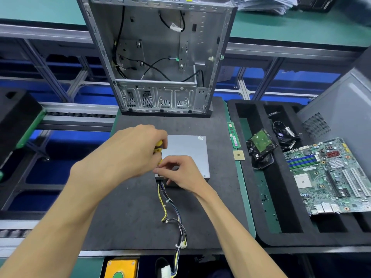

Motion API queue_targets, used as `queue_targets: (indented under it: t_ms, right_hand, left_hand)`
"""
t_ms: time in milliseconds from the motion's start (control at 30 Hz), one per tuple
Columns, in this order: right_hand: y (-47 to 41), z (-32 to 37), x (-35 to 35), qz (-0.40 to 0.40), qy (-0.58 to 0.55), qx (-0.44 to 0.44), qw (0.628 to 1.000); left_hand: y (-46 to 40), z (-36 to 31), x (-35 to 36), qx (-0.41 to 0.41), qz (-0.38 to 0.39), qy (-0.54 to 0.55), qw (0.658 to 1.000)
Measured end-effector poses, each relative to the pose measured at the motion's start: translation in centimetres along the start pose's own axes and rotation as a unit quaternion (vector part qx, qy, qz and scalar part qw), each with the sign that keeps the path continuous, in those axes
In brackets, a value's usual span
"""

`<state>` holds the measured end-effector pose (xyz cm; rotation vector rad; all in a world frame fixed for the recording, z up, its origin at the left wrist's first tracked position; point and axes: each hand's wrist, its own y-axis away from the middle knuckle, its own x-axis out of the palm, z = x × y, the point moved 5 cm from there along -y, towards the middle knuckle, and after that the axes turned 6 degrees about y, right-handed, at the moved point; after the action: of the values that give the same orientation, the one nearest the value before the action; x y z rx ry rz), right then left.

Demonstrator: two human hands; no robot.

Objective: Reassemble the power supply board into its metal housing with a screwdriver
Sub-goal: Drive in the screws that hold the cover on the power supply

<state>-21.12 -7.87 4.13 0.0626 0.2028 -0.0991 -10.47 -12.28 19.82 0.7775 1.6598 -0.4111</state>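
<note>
The grey metal power supply housing [187,151] lies flat on the dark mat [130,207] in the middle of the head view. A bundle of yellow and black cables [166,207] trails from its near edge toward me. My left hand [128,151] grips a yellow and black screwdriver [159,147], which points down at the housing's near left corner. My right hand [178,171] rests on the near edge of the housing, and its fingertips pinch something small at the screwdriver's tip. The tip itself and the board inside are hidden.
An open computer case [158,57] stands upright at the mat's far edge. To the right, a black foam tray [251,207] holds a motherboard [331,175], a hard drive [261,145], cables and loose screws. A RAM stick [233,135] and a CPU [239,155] lie beside the mat.
</note>
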Motion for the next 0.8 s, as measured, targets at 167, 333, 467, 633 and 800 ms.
queue_targets:
  t_ms: [167,333,467,633,800]
  right_hand:
    - [0.08,-0.16,0.08,0.012,0.031,-0.005,0.999]
    - [-0.06,-0.35,0.12,0.006,0.021,0.009,1.000]
    - [0.04,-0.41,0.19,0.014,0.017,0.017,1.000]
    - [0.25,-0.17,0.19,0.024,0.027,0.017,0.999]
    - [0.23,-0.08,0.23,0.011,0.011,0.018,1.000]
  left_hand:
    - [0.30,0.75,-0.30,-0.087,-0.069,-0.096,0.989]
    - [0.11,0.86,0.24,-0.042,-0.030,-0.024,0.998]
    - [0.19,0.63,0.22,-0.051,-0.061,-0.079,0.994]
    - [0.11,0.80,0.14,-0.097,-0.111,-0.129,0.981]
    - [0.45,0.79,0.35,-0.043,-0.055,-0.031,0.997]
